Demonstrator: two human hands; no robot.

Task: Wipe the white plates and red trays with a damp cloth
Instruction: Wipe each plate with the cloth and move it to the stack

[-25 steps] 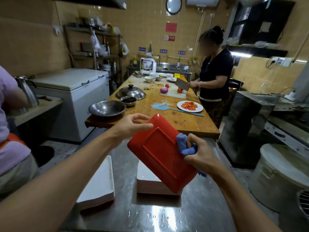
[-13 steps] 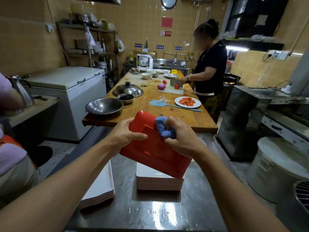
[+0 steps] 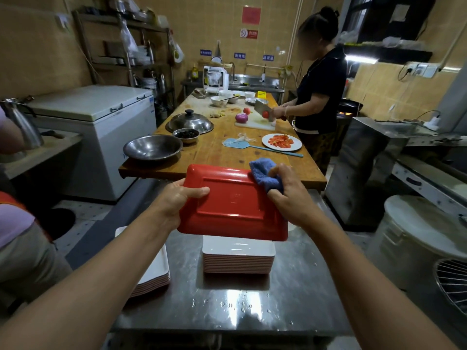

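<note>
Tray (image 3: pixel 235 205) lies underside-up, long axis left-right, left hand (image 3: pixel 177 198) gripping it, right hand (image 3: pixel 288 195) clutching cloth (image 3: pixel 265 173).

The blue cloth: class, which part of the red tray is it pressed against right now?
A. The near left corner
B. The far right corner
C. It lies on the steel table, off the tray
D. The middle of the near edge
B: the right hand grips the blue cloth against the far right corner of the red tray, while the left hand holds the tray's left edge.
</note>
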